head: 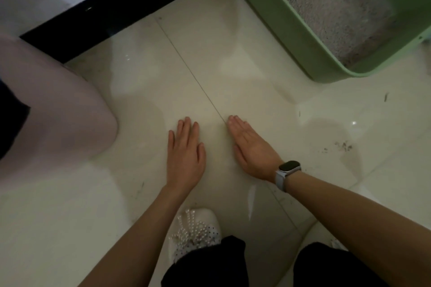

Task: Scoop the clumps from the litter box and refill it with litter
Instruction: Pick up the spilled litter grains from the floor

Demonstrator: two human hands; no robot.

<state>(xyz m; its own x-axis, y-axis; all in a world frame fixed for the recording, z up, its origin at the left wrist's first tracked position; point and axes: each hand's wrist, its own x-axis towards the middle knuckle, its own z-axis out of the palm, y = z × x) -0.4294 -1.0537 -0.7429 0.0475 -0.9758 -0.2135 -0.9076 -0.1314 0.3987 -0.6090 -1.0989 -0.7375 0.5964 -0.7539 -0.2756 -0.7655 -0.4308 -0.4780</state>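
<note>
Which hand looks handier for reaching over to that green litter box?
The right hand, probably. The green litter box sits ahead on the right, on that hand's side. The left hand is farther from it. Both hands are flat, open and empty; no scoop is in view.

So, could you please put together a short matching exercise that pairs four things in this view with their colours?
Things:
1. litter box
2. smartwatch
3. shoe
4. baseboard

Colours:
A. black strip
B. white with pearl beads
C. green
D. dark screen on a pale strap

Pairs: 1-C, 2-D, 3-B, 4-A
</note>
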